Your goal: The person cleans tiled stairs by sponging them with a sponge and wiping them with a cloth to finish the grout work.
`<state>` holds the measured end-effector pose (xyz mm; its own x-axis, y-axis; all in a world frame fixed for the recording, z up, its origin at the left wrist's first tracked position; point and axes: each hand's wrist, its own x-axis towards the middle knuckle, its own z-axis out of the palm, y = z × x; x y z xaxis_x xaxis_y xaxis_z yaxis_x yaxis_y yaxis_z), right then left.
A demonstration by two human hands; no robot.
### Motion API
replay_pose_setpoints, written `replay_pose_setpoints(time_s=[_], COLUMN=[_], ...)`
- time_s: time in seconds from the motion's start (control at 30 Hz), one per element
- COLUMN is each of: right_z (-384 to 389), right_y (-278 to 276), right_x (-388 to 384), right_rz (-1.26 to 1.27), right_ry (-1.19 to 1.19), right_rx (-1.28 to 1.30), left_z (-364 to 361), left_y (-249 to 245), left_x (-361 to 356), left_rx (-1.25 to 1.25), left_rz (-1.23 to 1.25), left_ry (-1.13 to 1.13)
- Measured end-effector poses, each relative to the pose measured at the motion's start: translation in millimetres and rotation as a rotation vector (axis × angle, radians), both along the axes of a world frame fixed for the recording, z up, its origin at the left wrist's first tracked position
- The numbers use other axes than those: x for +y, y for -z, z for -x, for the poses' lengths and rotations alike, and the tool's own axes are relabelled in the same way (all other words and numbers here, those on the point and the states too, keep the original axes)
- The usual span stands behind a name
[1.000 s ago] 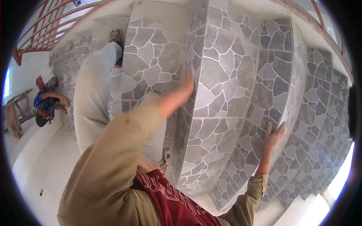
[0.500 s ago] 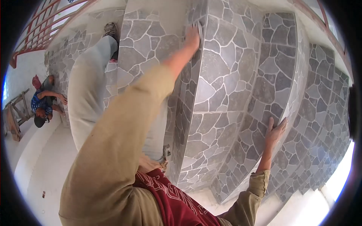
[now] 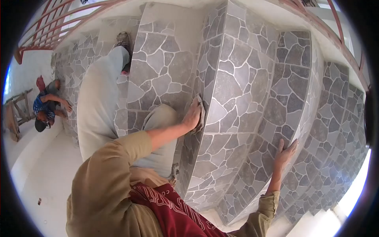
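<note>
My left hand [image 3: 192, 115] is closed on a crumpled grey cloth [image 3: 201, 118]. It presses the cloth against the narrow upright face of a stair step [image 3: 208, 67], clad in grey stone-pattern tiles with pale joints. To the right, my right hand [image 3: 285, 154] lies with spread fingers over the edge of another tiled step [image 3: 290, 85]. Nothing shows in that hand. The palm side of my left hand is hidden.
My bent legs [image 3: 98, 94] rest on the tiled steps at left. Another person [image 3: 45, 106] crouches at far left beside a wooden stand [image 3: 17, 114]. Red metal railings [image 3: 51, 33] run along the top left, and another railing [image 3: 316, 23] crosses the upper right.
My left hand has slid the cloth along the step's upright face, from its far end back towards my body. My right hand stays on the step edge. The view has shifted slightly.
</note>
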<state>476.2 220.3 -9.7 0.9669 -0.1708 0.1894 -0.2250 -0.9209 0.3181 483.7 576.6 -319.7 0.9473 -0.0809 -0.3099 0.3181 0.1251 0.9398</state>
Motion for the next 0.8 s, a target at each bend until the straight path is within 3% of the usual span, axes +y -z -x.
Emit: replay_pose_setpoints(time_s=[0.07, 0.1, 0.13, 0.17, 0.2, 0.23, 0.33, 0.37, 0.4, 0.43, 0.5, 0.57, 0.6, 0.63, 0.7, 0.8], right_z=[4, 2, 4, 3, 4, 5, 6, 4, 4, 6, 7, 8, 9, 12, 14, 14], right_y=[-5, -3, -2, -2, -3, -5, -10, -9, -7, -7, -7, -7, -5, -5, -2, 3], right_x=[-3, -8, -11, -11, -8, -1, 7, 6, 3, 0, -1, 0, -3, -9, -8, -13], right_rz=[0.017, 0.014, 0.012, -0.002, -0.02, -0.02, -0.014, 0.011, -0.002, 0.001, -0.001, -0.006, -0.018, -0.017, -0.003, -0.014], right_ry=[0.007, -0.007, -0.013, -0.023, -0.025, -0.007, 0.045, 0.046, 0.057, 0.058, 0.05, 0.082, 0.088, 0.11, 0.024, 0.044], right_rx=[-0.005, -0.003, 0.007, -0.004, -0.006, -0.001, 0.012, 0.007, -0.02, -0.022, -0.038, -0.045, -0.067, -0.081, -0.109, -0.143], left_z=[-58, -112, -183, -236, -300, -279, -237, -183, -98, -20, 129, 169, 151, 142, 76, -49], left_y=[-15, -4, 91, 87, 145, 129, 17, 71, 33, -42, -66, -77, -74, -73, -67, -95], left_x=[-4, 7, 3, -10, -22, -29, -16, -49, -53, -36, -56, -59, -56, -52, -36, -18], left_rx=[0.208, 0.25, 0.243, 0.14, 0.023, 0.044, -0.23, -0.459, -0.173, 0.006, 0.345, 0.505, 0.765, 0.843, 0.798, 0.505], left_rz=[0.025, -0.01, 0.106, 0.053, 0.117, 0.113, -0.377, -0.622, -0.42, -0.27, -0.244, -0.233, -0.06, 0.057, 0.269, 0.298], left_ry=[-0.139, 0.003, 0.071, -0.036, 0.045, 0.084, -0.151, -0.213, -0.13, -0.094, -0.008, 0.071, 0.052, 0.003, -0.115, -0.187])
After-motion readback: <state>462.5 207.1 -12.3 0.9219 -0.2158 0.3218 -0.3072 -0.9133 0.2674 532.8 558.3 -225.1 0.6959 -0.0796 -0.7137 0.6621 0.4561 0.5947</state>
